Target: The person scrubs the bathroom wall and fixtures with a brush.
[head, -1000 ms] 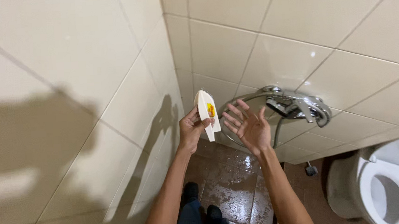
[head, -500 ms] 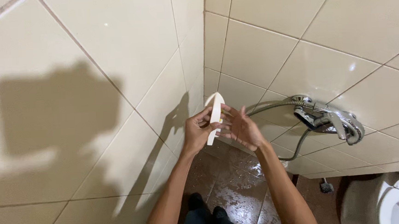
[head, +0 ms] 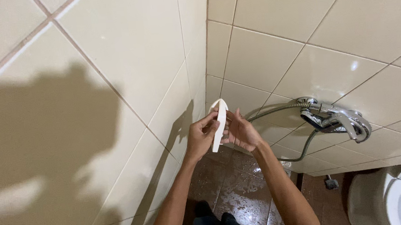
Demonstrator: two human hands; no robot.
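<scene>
The left hand (head: 201,138) is closed around a white, boat-shaped plastic brush (head: 218,123), thumb on its near face and fingers curled behind, holding it upright and edge-on in front of the corner where the two tiled walls meet. The right hand (head: 241,132) is just beside it on the right, palm turned toward the brush and fingers touching its far side; whether those fingers actually grip it or only rest against it cannot be told from this angle.

To the right, a chrome tap (head: 333,118) is fixed to the cream tiled wall (head: 271,52), with a ribbed metal hose (head: 279,107) looping away from it toward the hands. At the lower right corner the white toilet bowl (head: 400,197) stands open; what is inside it cannot be made out. Below the arms, the brown floor tiles (head: 235,180) are wet and shining.
</scene>
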